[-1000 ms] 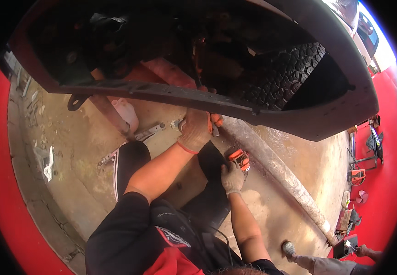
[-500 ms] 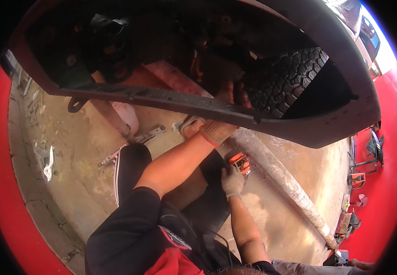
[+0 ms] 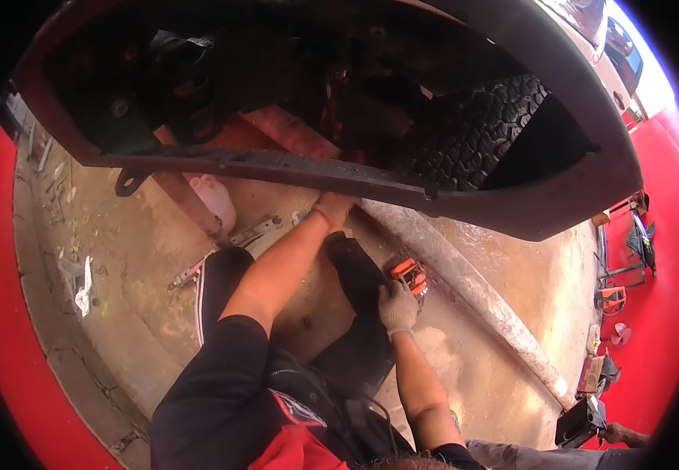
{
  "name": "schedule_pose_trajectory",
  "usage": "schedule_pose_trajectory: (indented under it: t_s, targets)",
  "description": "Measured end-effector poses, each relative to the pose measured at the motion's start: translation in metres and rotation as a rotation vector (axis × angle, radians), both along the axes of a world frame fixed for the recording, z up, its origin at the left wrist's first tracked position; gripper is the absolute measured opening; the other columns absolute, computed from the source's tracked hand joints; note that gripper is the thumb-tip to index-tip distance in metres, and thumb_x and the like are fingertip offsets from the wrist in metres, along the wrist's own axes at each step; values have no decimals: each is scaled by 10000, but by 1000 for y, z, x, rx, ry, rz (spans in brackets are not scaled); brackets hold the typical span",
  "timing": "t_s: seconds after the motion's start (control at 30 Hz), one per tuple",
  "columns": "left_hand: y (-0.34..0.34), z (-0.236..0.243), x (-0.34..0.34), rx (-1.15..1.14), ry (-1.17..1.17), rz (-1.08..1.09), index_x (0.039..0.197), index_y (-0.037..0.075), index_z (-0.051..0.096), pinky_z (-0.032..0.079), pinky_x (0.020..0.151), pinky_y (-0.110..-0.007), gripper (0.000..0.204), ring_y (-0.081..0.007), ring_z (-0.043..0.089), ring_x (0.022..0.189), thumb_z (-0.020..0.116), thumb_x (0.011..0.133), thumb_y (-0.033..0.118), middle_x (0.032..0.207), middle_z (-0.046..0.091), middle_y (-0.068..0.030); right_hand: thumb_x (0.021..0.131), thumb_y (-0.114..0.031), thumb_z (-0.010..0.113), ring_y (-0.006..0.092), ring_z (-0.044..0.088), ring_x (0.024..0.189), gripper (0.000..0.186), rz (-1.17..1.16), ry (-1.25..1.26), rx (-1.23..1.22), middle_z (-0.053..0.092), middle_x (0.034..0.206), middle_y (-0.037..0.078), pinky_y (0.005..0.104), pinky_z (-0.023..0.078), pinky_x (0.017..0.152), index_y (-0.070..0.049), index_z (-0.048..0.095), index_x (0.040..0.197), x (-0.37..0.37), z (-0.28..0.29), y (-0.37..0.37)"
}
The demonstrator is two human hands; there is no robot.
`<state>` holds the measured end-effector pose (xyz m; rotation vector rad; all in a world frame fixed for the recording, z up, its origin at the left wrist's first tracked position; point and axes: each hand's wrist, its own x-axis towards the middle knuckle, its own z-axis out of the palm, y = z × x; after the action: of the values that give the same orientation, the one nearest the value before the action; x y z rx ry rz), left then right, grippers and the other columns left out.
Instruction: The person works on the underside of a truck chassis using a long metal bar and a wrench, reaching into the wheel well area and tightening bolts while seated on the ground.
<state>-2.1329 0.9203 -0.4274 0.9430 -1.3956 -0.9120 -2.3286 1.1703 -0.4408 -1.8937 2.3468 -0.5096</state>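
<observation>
My left hand (image 3: 336, 205), in a pale work glove with a reddish cuff, reaches to the lower edge of a dark vehicle bumper (image 3: 277, 168). Its fingers go out of sight behind that edge, so what they touch is hidden. Lower down to the right, my gloved right hand (image 3: 398, 308) is closed on a small orange-and-black object (image 3: 408, 274) beside my dark trouser leg. The object's exact kind is unclear. Through the bumper's opening shows a knobbly black tyre (image 3: 480, 129); the space around it is very dark.
A long, worn pole (image 3: 472, 290) slants across the concrete floor. Beyond my left knee lie a pinkish plastic container (image 3: 214, 200) and a metal bar (image 3: 257, 231). At lower right, another person's hand (image 3: 613, 433) touches a black box (image 3: 581, 421). Tools line the red wall (image 3: 660, 313).
My left hand has shifted left, and its fingers no longer show through the bumper's opening. My right hand stays put. The other person's black box has come further into view.
</observation>
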Motion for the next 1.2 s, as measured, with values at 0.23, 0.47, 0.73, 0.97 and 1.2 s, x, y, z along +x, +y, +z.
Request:
schedule_pose_trajectory:
  t_s: [0.23, 0.47, 0.73, 0.97, 1.2]
  targets:
    - [-29, -6, 203, 155, -845, 343, 1156, 105, 578, 477, 939, -409, 317, -246, 601, 1038, 519, 1019, 384, 1105, 626, -80, 901, -336, 658, 358, 667, 945, 297, -2, -15, 1, 694, 973, 147, 467, 521, 846, -77, 704, 1039, 2, 9, 2]
    - [-12, 7, 191, 141, -843, 306, 1247, 93, 547, 442, 1002, -385, 325, -237, 561, 1138, 539, 1005, 311, 1217, 594, -82, 896, -370, 637, 374, 671, 942, 348, 45, 98, 3, 703, 1015, 164, 481, 524, 831, -70, 708, 1059, -3, 0, -1]
    - [-4, 12, 179, 214, -847, 313, 1351, 79, 511, 402, 1074, -357, 393, -226, 515, 1252, 562, 989, 226, 1344, 558, -85, 896, -354, 636, 369, 669, 940, 313, 3, 93, 41, 702, 1011, 150, 474, 525, 834, -80, 714, 1024, 12, 9, -2]
    - [0, 4, 201, 380, -892, 349, 1415, 69, 477, 377, 1114, -342, 452, -219, 484, 1317, 563, 986, 181, 1421, 528, -87, 905, -353, 625, 397, 647, 1017, 331, -9, 121, 135, 682, 1088, 174, 493, 509, 876, -109, 695, 1118, 10, 9, 0]
    - [-18, -46, 179, 218, -829, 284, 1445, 63, 441, 365, 1124, -340, 472, -214, 465, 1335, 540, 996, 173, 1450, 498, -90, 902, -341, 625, 383, 649, 1028, 320, -25, 54, 114, 692, 1085, 153, 486, 511, 879, -108, 702, 1107, 14, 7, -3]
